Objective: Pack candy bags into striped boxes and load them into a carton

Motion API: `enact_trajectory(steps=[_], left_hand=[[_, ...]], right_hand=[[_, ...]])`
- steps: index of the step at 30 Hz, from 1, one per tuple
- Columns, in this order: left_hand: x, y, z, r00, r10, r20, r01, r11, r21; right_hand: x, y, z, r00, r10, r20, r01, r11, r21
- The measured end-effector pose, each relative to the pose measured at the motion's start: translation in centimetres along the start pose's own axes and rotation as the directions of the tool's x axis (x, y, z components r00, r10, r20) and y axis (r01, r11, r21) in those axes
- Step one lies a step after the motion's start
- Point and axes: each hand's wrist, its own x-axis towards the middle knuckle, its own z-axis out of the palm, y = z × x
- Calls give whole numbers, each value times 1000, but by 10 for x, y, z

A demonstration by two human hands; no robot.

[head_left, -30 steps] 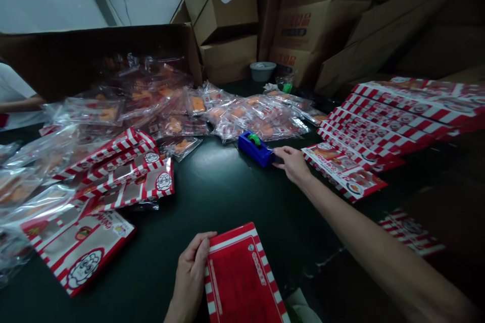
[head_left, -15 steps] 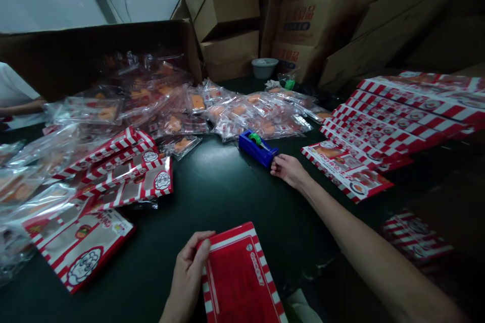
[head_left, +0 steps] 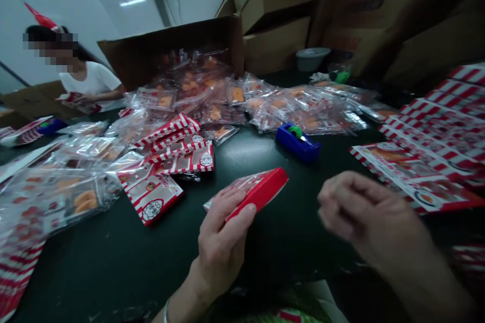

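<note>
1. a dark packing table (head_left: 113, 262), seen from the worker's own head. the blue tape dispenser (head_left: 298, 142) sits near mid-table and marks the place of everything else.
2. the left hand (head_left: 222, 242), nearer the viewer than the dispenser and to its left, pinches a red-and-white striped carton (head_left: 261, 189) between thumb and fingers at its near end, holding it clear of the table.
3. the carton's long axis runs from that grip up and to the right. its free end points towards the dispenser but stops short of it.
4. the right hand (head_left: 356, 209), in front of the dispenser and to its right, hangs beside the carton's free end and apart from it. its fingers are curled inward and blurred, so it cannot be told whether they pinch anything.
5. of the two, the right hand looks nearer the dispenser; only the left touches the carton.
6. behind the dispenser, clear snack packets (head_left: 235, 101) spill from an open cardboard box (head_left: 170, 50). to its right lie rows of flat cartons (head_left: 435, 161), to its left folded cartons (head_left: 178, 154), and far left sits a co-worker (head_left: 89, 81) in a white top.
</note>
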Motion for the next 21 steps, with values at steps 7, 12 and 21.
enact_trajectory(steps=[7, 12, 21], left_hand=[[-26, -5, 25, 978, 195, 69, -201, 976, 83], [-36, -3, 29, 967, 215, 138, -234, 963, 135], [-35, 3, 21, 946, 244, 212, -266, 960, 84]], right_hand=[[-28, 40, 36, 938, 275, 212, -317, 928, 198], [-20, 63, 28, 911, 355, 207, -398, 890, 222], [-36, 86, 26, 853, 471, 223, -521, 786, 332]])
